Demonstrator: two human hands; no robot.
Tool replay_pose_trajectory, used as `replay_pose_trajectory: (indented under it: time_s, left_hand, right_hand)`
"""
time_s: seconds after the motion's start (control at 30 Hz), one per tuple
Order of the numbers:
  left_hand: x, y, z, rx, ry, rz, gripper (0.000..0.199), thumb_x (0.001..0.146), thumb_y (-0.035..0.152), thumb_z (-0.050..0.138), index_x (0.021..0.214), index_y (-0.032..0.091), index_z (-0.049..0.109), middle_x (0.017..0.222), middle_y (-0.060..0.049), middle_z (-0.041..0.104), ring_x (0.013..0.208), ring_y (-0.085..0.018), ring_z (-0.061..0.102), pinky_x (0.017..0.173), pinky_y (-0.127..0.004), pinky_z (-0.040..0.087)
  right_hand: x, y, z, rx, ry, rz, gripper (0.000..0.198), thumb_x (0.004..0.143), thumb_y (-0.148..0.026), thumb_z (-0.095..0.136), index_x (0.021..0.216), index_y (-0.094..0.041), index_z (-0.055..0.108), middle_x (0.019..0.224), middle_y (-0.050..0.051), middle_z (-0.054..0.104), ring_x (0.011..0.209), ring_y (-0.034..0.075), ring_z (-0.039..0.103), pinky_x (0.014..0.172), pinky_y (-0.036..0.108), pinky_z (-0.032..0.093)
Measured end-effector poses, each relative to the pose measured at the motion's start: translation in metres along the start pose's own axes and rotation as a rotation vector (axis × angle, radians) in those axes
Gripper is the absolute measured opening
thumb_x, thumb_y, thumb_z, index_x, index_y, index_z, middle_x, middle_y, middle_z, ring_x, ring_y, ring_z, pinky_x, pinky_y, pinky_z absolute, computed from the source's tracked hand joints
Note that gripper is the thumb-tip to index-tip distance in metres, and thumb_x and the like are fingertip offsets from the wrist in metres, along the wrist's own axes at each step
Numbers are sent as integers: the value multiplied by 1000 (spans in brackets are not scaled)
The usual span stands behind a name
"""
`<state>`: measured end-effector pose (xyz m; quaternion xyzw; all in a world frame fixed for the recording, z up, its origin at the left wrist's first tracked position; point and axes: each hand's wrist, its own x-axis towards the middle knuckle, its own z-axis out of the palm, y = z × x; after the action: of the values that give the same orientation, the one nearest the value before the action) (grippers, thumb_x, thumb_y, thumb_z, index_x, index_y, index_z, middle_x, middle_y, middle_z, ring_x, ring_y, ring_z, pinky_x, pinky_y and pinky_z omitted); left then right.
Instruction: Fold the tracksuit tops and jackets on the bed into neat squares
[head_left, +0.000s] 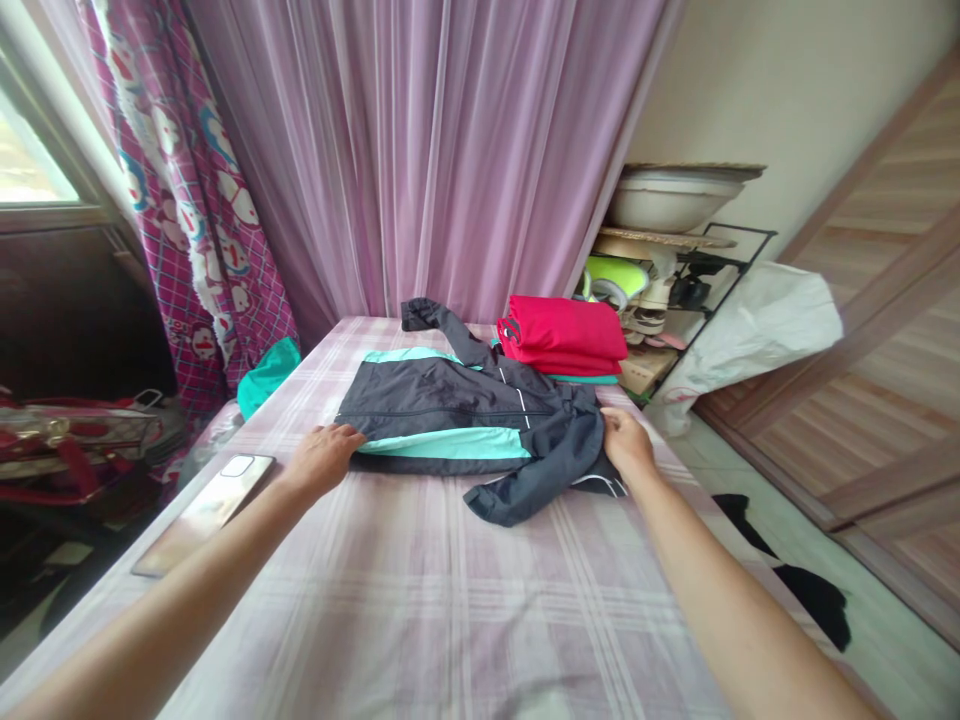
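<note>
Head view: my left hand [324, 455] rests flat, fingers released, on the hem end of the jacket [457, 425]. My right hand [626, 443] is clenched on its collar end. The jacket lies on the bed [420, 600], long axis left-to-right between both hands, equally near.

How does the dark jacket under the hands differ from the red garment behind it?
The jacket is dark grey with teal bands; the red garment is one plain colour. The jacket lies spread out with sleeves loose, while the red garment is folded into a neat stack. The left hand and right hand both touch the jacket; neither touches the red garment. Both lie on the checked pink sheet.
</note>
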<state>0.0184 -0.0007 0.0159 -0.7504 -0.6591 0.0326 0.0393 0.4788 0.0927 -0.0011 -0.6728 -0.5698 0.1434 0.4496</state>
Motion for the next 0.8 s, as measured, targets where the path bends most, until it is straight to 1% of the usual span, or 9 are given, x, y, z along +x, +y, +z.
replay_pose_trajectory:
  time_s: [0.13, 0.2, 0.27, 0.37, 0.47, 0.53, 0.6, 0.7, 0.8]
  left_hand:
    - [-6, 3, 2, 16, 15, -5, 45, 90, 16, 36, 126, 25, 61, 123, -9, 67, 110, -26, 63, 93, -40, 44]
    - [-9, 3, 4, -3, 30, 12, 44, 91, 25, 40, 132, 25, 57, 128, -9, 65, 114, -27, 61, 96, -40, 43]
    - [-12, 4, 6, -27, 42, 29, 43, 92, 29, 43, 132, 26, 57, 127, -9, 66, 114, -27, 61, 97, -41, 43]
    - [-16, 3, 8, -49, 43, 58, 41, 92, 22, 38, 123, 28, 65, 119, -7, 70, 108, -25, 64, 96, -39, 44]
    - [-20, 0, 10, -80, 62, 93, 45, 90, 15, 34, 113, 27, 70, 115, -6, 71, 104, -23, 65, 93, -38, 46]
    - [-23, -4, 13, -119, 90, 113, 45, 89, 14, 34, 111, 26, 71, 115, -6, 72, 103, -23, 65, 92, -38, 47]
    - [-27, -8, 17, -174, 113, 137, 45, 86, 12, 36, 109, 26, 73, 115, -5, 72, 104, -22, 65, 94, -37, 48]
    - [-35, -14, 24, -254, 121, 192, 44, 82, 9, 40, 102, 27, 74, 113, -3, 73, 105, -20, 65, 95, -35, 48]
    - [-45, -18, 27, -285, 93, 257, 42, 79, 7, 40, 97, 26, 74, 105, -3, 75, 100, -19, 66, 91, -34, 49]
  right_hand:
    - [-27, -28, -12, -253, 128, -464, 40, 89, -24, 42, 121, -17, 63, 119, 15, 65, 115, 26, 58, 103, 42, 42]
    - [-45, -39, -17, -283, 14, -737, 37, 92, -27, 43, 122, -18, 64, 121, 14, 65, 119, 25, 56, 106, 42, 39]
    - [-61, -43, -19, -347, -172, -957, 39, 91, -33, 52, 126, -21, 62, 130, 12, 63, 127, 27, 51, 110, 47, 34]
    - [-74, -37, -16, -442, -384, -1075, 35, 86, -32, 63, 120, -25, 66, 128, 10, 65, 129, 30, 50, 113, 59, 22]
    - [-67, -28, -18, -413, -529, -912, 15, 87, -26, 59, 90, -25, 74, 93, 5, 75, 99, 24, 66, 111, 60, 25]
    - [-53, -25, -26, -312, -644, -707, 25, 89, -35, 55, 74, -23, 72, 74, 0, 72, 77, 19, 67, 102, 51, 40]
    - [-37, -24, -38, -184, -732, -472, 44, 89, -52, 49, 65, -21, 68, 62, -1, 66, 64, 18, 62, 80, 39, 52]
    - [-16, -21, -57, -87, -838, -178, 54, 82, -65, 47, 62, -18, 65, 57, 0, 61, 56, 16, 56, 56, 28, 47]
    - [-6, -14, -66, -274, -1081, -74, 39, 68, -55, 66, 58, -17, 63, 55, -1, 59, 53, 12, 52, 50, 22, 40]
